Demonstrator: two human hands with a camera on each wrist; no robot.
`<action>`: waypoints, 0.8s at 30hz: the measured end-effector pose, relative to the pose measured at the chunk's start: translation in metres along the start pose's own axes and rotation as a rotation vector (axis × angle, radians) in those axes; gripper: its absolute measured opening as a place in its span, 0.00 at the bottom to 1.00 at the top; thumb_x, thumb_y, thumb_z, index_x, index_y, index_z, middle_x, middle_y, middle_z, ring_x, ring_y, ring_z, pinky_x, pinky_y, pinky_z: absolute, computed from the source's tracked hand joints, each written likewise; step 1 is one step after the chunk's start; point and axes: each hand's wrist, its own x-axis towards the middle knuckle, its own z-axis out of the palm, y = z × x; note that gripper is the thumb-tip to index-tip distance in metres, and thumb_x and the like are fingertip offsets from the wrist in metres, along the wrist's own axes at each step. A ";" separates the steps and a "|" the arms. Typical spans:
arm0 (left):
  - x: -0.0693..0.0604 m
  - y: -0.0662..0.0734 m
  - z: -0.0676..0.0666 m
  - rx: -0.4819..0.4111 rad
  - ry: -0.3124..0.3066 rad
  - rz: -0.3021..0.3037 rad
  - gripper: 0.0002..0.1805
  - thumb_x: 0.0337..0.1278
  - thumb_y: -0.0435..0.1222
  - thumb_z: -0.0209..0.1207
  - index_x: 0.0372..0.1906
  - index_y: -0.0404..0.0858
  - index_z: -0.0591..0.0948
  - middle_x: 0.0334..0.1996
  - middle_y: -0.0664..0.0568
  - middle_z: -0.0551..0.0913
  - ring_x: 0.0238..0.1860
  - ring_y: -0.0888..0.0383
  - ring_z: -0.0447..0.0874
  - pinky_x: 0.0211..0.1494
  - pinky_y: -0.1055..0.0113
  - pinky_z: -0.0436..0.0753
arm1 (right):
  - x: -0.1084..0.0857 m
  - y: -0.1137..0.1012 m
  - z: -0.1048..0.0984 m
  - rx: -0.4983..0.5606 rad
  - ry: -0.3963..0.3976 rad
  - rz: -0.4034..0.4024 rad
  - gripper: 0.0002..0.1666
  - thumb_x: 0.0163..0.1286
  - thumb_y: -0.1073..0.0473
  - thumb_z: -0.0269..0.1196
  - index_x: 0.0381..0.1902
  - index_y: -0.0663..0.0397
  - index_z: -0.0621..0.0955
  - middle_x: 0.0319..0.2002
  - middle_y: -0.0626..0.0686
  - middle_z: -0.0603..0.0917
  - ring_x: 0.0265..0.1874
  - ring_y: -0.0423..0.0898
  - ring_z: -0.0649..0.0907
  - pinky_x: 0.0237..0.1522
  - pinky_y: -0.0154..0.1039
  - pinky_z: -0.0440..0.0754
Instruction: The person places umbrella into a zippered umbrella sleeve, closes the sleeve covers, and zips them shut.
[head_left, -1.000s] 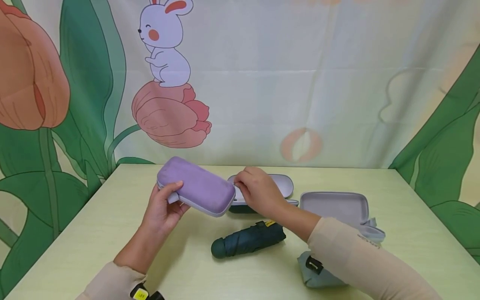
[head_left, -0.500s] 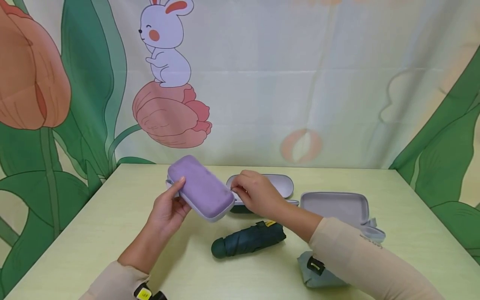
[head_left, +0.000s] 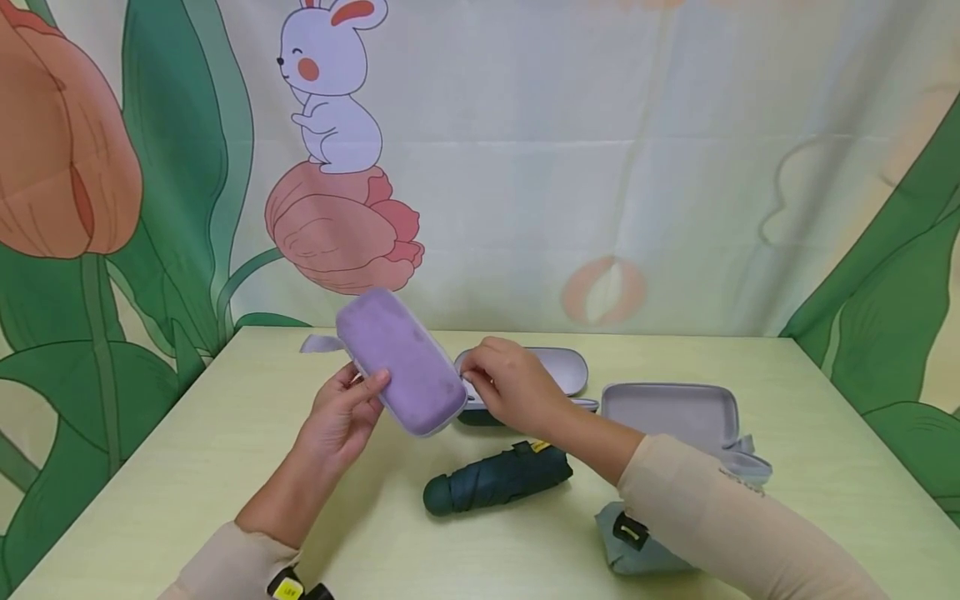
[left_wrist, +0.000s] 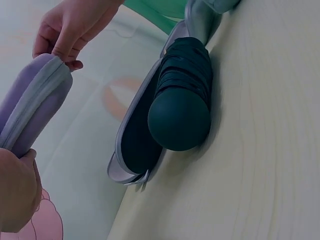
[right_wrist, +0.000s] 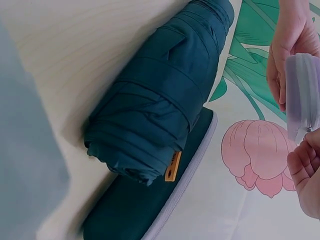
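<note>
My left hand [head_left: 347, 417] grips a purple zip case [head_left: 401, 358] by its long lower edge, thumb on top, raised above the table. A fabric loop [head_left: 322, 343] sticks out from the case's left side. At the right end of the case, my right hand [head_left: 517, 383] pinches at the zip edge with thumb and fingers. The right wrist view shows a small zip pull [right_wrist: 308, 131] by those fingers. The case looks closed all along the visible zip [left_wrist: 37, 92]. Below both hands, a folded dark green umbrella [head_left: 498, 482] lies on the table.
An open dark green case [head_left: 483, 417] with a pale lining sits behind the right hand. To the right lies an open grey case [head_left: 667, 412]. A folded grey-green fabric bundle [head_left: 645, 554] rests under the right forearm. A printed curtain [head_left: 675, 167] hangs behind the table [head_left: 225, 467].
The purple case has turned to a steeper slant, its far end rising. My left hand's thumb has shifted toward the case's near end. The right hand stays almost where it was.
</note>
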 end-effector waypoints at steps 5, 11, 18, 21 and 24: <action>-0.001 -0.001 0.002 0.001 0.063 -0.016 0.24 0.64 0.25 0.56 0.59 0.39 0.61 0.55 0.49 0.72 0.47 0.58 0.83 0.56 0.67 0.79 | 0.001 0.000 0.001 0.008 0.004 -0.005 0.03 0.64 0.68 0.66 0.35 0.59 0.81 0.30 0.51 0.81 0.30 0.45 0.77 0.34 0.35 0.77; -0.001 -0.005 -0.002 0.008 -0.008 -0.074 0.28 0.63 0.26 0.57 0.62 0.46 0.60 0.55 0.50 0.73 0.46 0.56 0.83 0.47 0.63 0.82 | 0.002 -0.001 0.003 0.003 0.004 -0.013 0.02 0.65 0.68 0.65 0.34 0.58 0.81 0.29 0.50 0.80 0.29 0.44 0.76 0.33 0.35 0.76; -0.001 -0.012 -0.009 0.072 -0.252 -0.127 0.48 0.58 0.22 0.56 0.75 0.59 0.50 0.69 0.45 0.60 0.55 0.48 0.79 0.55 0.51 0.79 | 0.004 -0.004 0.005 -0.005 0.000 -0.013 0.03 0.63 0.69 0.66 0.33 0.59 0.81 0.30 0.51 0.80 0.30 0.45 0.77 0.34 0.35 0.78; 0.000 -0.013 -0.012 0.071 -0.315 -0.119 0.49 0.57 0.22 0.56 0.75 0.60 0.51 0.68 0.46 0.61 0.56 0.47 0.78 0.56 0.46 0.78 | 0.004 -0.005 0.005 -0.003 -0.002 -0.020 0.04 0.63 0.70 0.66 0.33 0.59 0.81 0.30 0.51 0.80 0.30 0.45 0.77 0.35 0.35 0.78; 0.001 -0.014 -0.013 0.075 -0.329 -0.117 0.49 0.57 0.21 0.57 0.75 0.60 0.51 0.66 0.46 0.63 0.55 0.47 0.79 0.55 0.44 0.78 | 0.004 -0.006 0.004 -0.007 -0.005 -0.028 0.04 0.62 0.70 0.66 0.34 0.59 0.81 0.30 0.51 0.80 0.30 0.45 0.77 0.35 0.35 0.78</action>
